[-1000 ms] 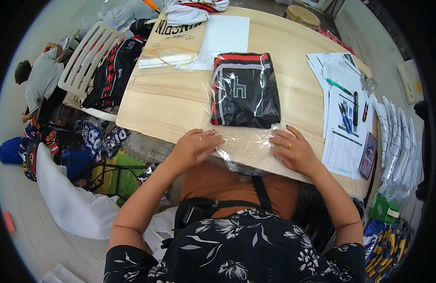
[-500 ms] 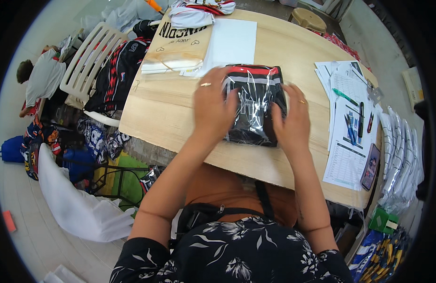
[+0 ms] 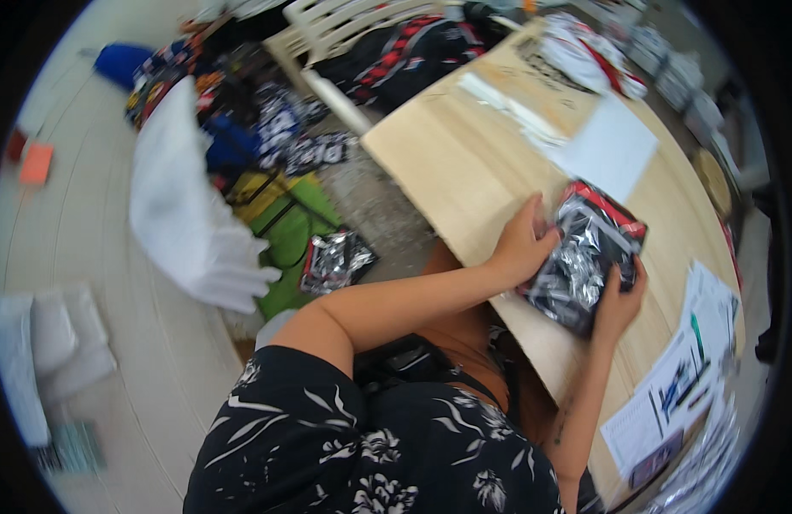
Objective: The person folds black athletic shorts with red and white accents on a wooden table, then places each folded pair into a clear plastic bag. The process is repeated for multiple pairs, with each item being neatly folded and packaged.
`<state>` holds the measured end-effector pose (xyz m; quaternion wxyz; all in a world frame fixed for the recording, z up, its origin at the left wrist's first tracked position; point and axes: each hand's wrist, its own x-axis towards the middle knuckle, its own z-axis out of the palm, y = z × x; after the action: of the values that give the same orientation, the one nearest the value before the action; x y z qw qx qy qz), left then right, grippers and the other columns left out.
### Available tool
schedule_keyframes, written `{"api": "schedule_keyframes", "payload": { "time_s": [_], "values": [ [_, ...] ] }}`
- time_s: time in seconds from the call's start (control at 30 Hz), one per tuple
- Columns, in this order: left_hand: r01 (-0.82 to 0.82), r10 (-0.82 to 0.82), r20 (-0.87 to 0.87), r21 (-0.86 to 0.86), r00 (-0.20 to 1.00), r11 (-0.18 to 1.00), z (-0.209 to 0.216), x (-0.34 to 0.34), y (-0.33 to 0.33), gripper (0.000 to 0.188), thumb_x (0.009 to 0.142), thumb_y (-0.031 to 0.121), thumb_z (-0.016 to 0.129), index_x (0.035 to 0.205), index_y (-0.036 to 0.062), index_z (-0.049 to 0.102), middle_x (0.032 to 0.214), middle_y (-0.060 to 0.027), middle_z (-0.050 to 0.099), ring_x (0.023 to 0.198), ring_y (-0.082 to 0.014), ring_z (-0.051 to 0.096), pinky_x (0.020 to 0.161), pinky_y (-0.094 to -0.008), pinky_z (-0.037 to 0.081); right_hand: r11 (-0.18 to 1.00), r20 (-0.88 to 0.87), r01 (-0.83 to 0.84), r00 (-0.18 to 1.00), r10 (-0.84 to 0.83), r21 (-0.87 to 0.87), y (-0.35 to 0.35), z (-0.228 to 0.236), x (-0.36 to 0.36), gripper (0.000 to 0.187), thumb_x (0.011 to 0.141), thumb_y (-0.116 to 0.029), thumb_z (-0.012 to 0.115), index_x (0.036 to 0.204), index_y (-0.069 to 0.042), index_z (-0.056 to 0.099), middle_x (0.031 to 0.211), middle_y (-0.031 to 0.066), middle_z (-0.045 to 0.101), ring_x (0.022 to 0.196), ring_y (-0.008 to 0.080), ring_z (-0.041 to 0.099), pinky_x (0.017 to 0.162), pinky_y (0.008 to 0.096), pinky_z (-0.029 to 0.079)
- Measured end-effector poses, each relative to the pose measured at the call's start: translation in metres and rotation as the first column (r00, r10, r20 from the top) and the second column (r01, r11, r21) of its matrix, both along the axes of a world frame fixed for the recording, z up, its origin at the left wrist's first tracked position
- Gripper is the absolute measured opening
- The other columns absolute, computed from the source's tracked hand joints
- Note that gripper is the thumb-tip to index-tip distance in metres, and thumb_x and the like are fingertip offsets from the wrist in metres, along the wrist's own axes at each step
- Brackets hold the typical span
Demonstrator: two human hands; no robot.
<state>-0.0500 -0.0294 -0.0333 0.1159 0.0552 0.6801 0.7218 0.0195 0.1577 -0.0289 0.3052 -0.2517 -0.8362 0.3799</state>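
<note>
A folded black garment with red and grey bands, in a clear glossy plastic bag [image 3: 582,257], is between my hands over the table's near edge. My left hand [image 3: 524,243] grips its left side, the thumb over the top. On the opposite side my right hand [image 3: 619,301] holds the edge, with fingertips showing on the plastic. Whether the packet rests on the tabletop or is slightly raised, I cannot tell.
The wooden table [image 3: 447,146] bears a white sheet [image 3: 613,146], a white-and-red garment [image 3: 584,51] and printed papers [image 3: 661,394] with pens. On the left, another bagged garment [image 3: 338,260] lies on a green surface, near a white sack [image 3: 178,206] and a pale chair [image 3: 362,26].
My view has swung left, showing more floor. Both hands have shifted from lying spread over the bagged garment to gripping its sides, and the packet appears turned.
</note>
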Motion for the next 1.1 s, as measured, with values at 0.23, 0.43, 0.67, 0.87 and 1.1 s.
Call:
{"api": "schedule_keyframes", "payload": {
  "time_s": [0.23, 0.43, 0.67, 0.87, 1.1],
  "values": [
    [0.032, -0.124, 0.515, 0.183, 0.848, 0.983, 0.029, 0.038, -0.179, 0.046, 0.079, 0.012, 0.08, 0.12, 0.001, 0.06, 0.104, -0.0105, 0.07, 0.092, -0.017, 0.068, 0.082, -0.0334, 0.056, 0.468, -0.346, -0.664, 0.725, 0.596, -0.584, -0.115, 0.001, 0.022, 0.032, 0.096, -0.002, 0.059, 0.127, 0.0, 0.054, 0.129, 0.0113, 0.058, 0.118, 0.0163, 0.052, 0.097, 0.03, 0.043],
    [-0.283, 0.277, 0.203, -0.001, 0.939, 0.959, -0.025, 0.055, -0.378, 0.044, 0.085, 0.022, 0.077, 0.121, 0.0034, 0.059, 0.103, -0.0031, 0.069, 0.086, -0.0123, 0.064, 0.079, -0.0316, 0.053, 0.744, 0.054, -0.661, 0.743, 0.667, -0.092, -0.113, 0.006, 0.007, 0.036, 0.093, -0.005, 0.059, 0.129, -0.003, 0.054, 0.144, 0.0142, 0.051, 0.132, 0.0299, 0.046, 0.109, 0.0383, 0.037],
    [-0.581, 0.609, -0.403, -0.805, 0.683, 0.118, -0.11, 0.005, -0.401, 0.084, 0.082, 0.03, 0.075, 0.146, -0.0044, 0.031, 0.134, -0.0288, 0.052, 0.125, -0.0449, 0.049, 0.107, -0.048, 0.038, 0.748, 0.288, -0.579, 0.814, 0.505, 0.324, -0.086, -0.004, 0.013, 0.03, 0.082, 0.0, 0.061, 0.112, -0.002, 0.06, 0.142, 0.0166, 0.051, 0.133, 0.0379, 0.044, 0.111, 0.0462, 0.035],
    [-0.736, -0.033, -0.864, -0.448, 0.503, 0.508, -0.038, -0.209, -0.302, 0.032, 0.081, -0.003, 0.058, 0.11, 0.0059, 0.067, 0.123, -0.0143, 0.062, 0.12, -0.0341, 0.053, 0.1, -0.0454, 0.042, 0.766, 0.265, -0.545, 0.838, 0.478, 0.341, -0.096, -0.003, 0.008, 0.028, 0.078, 0.002, 0.063, 0.106, -0.001, 0.06, 0.135, 0.0171, 0.055, 0.127, 0.0388, 0.048, 0.108, 0.0476, 0.038],
    [-0.512, -0.379, -0.463, -0.859, 0.802, -0.033, -0.02, -0.318, -0.281, 0.027, 0.09, 0.019, 0.056, 0.112, 0.0178, 0.071, 0.124, -0.0079, 0.065, 0.118, -0.0317, 0.059, 0.093, -0.0489, 0.047, 0.772, 0.252, -0.53, 0.847, 0.467, 0.352, -0.094, -0.004, 0.008, 0.029, 0.077, -0.002, 0.067, 0.105, -0.003, 0.061, 0.135, 0.0151, 0.055, 0.126, 0.0378, 0.049, 0.106, 0.047, 0.04]
  ]
}}
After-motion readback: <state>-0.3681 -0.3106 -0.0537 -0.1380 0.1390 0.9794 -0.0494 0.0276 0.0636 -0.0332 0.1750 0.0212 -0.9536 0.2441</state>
